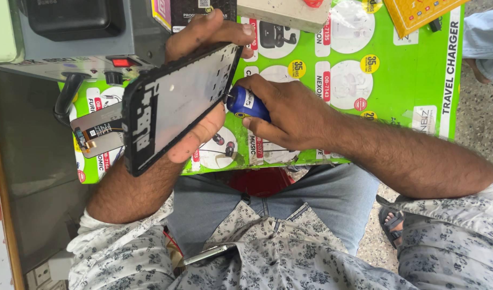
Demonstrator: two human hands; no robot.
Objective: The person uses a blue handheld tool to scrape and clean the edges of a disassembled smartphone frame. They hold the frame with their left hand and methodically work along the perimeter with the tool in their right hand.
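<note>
Phone frame (176,102) tilted in the gripping left hand (203,80); right hand (289,110) pinches blue screwdriver (247,102) against its edge.

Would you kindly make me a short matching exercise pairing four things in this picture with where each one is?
Things:
1. phone frame
2. blue-handled screwdriver
3. flex cable
4. red switch

Places:
A. on the grey box at the top left
B. gripped in the right hand
C. held tilted in the left hand
D. hanging off the frame's left end

Pairs: 1-C, 2-B, 3-D, 4-A
</note>
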